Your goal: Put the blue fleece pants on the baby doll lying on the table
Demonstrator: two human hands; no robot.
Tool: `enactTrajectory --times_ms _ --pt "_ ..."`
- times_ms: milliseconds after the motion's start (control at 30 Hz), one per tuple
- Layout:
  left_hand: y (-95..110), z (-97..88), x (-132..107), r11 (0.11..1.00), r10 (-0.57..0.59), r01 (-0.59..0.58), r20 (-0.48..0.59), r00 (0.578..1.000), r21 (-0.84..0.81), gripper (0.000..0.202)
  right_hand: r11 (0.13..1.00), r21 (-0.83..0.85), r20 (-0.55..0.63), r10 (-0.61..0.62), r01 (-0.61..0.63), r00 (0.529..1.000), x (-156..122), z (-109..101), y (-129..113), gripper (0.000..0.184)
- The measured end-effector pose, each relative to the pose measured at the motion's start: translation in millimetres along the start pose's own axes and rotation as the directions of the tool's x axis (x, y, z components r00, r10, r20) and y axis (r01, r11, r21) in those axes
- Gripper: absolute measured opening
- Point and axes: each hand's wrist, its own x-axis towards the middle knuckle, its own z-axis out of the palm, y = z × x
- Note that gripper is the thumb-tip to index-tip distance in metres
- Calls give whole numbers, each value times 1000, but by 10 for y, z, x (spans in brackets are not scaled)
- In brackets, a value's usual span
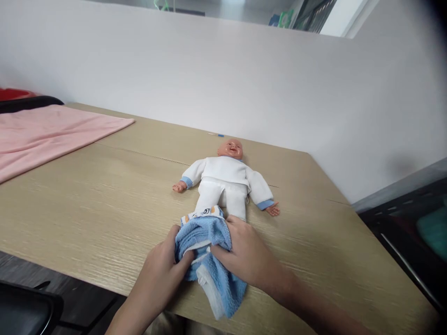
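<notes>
A baby doll in a white outfit with blue cuffs lies face up on the wooden table, head toward the wall. A blue terry garment with a patterned band covers its feet. My left hand grips the left side of the blue garment, thumb pressed into the cloth. My right hand pinches the garment's right side beside the doll's legs. Part of the blue cloth hangs over the table's near edge.
A pink cloth lies spread over the table's far left. A white partition wall runs behind the table. A dark chair sits at the lower left; a dark shelf or bin stands on the right.
</notes>
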Motion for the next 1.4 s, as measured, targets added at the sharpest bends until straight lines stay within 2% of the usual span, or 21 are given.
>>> enactTrajectory --times_ms 267,400,533,633,767,867,1000,1167,1400 --pt "66 -87 -48 999 38 -36 124 992 -20 35 993 119 115 -29 15 993 -18 -80 -53 10" --pt "78 -112 -98 999 40 -43 147 988 19 35 998 64 130 -19 11 991 -45 -68 -87 14" --pt "63 -127 -133 996 61 -71 167 984 52 33 1000 8 99 -23 23 995 -82 -52 -127 4" --pt "35 -109 -154 994 86 -97 178 980 57 29 1000 5 89 -15 14 996 -114 -47 -161 11" --pt "-44 -2 -175 987 157 -158 87 984 11 29 1000 -4 91 26 -26 995 -144 -24 -189 14" --pt "-110 93 -189 989 147 -146 11 989 -32 38 999 15 87 45 -46 995 -155 -2 -188 17" --pt "-149 129 -214 980 105 -102 11 994 -169 43 992 111 55 53 -59 997 -167 11 -171 27" --pt "-125 69 -221 927 49 -38 21 999 -373 47 973 213 39 82 -89 996 -152 18 -175 35" --pt "-157 38 -132 899 19 -24 -15 1000 -437 37 942 333 -69 69 -42 995 -125 93 -121 45"
